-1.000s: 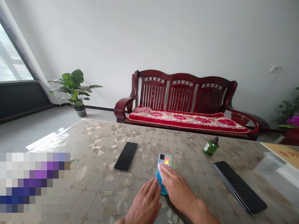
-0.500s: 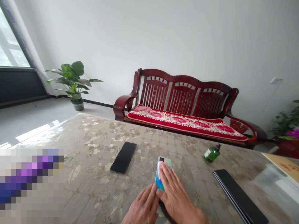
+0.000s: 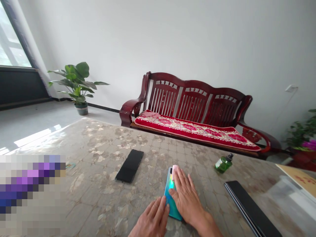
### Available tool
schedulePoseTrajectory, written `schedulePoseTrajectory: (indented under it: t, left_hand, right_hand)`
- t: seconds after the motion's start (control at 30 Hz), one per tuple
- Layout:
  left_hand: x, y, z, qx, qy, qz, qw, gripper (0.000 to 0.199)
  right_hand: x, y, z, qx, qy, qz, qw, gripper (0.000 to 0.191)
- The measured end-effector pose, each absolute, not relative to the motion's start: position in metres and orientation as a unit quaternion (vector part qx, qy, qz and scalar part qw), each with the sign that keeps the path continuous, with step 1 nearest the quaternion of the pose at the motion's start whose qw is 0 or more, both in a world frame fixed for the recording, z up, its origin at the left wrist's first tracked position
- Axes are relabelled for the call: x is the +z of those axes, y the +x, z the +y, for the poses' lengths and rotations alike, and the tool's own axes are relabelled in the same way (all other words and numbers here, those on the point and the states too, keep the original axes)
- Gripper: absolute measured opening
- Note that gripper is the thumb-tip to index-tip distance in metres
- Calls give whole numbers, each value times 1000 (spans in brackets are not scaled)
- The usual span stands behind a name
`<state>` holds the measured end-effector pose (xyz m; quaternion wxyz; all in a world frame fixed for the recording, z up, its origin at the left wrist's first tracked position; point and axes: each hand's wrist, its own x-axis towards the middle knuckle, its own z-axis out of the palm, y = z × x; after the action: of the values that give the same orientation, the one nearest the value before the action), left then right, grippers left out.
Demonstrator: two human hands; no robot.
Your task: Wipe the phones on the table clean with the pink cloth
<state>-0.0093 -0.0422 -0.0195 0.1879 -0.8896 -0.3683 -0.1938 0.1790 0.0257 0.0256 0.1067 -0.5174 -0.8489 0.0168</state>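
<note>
A smartphone with a shiny blue-green back lies face down on the table in front of me. My right hand lies over its right side, fingers stretched, pressing a small pink cloth against the back near the dark camera patch. At the phone's lower left edge, my left hand holds it steady with fingers pressed together. The left thumb is mostly hidden. A second, black smartphone rests farther left, screen up.
A green pump bottle stands to the right, behind a long black case-like object. A clear plastic box and a tan box sit at the right edge. Beyond the patterned table is a wooden bench.
My right hand and the pink cloth have shifted slightly right across the phone's back, uncovering more of its left side and lower end. My left hand stays at the edge.
</note>
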Motion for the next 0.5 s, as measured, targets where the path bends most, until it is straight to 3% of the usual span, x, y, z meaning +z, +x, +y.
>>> schedulePoseTrajectory:
  t: [0.2,0.5]
  left_hand:
    - [-24,-11,-43,-199,-888,-366,196,32]
    - [-24,-12,-43,-207,-885,-366,200,37]
  right_hand:
    - [21,185,-9,39,-446,-889,99,77]
    - [27,180,32,26,-532,-840,107,64]
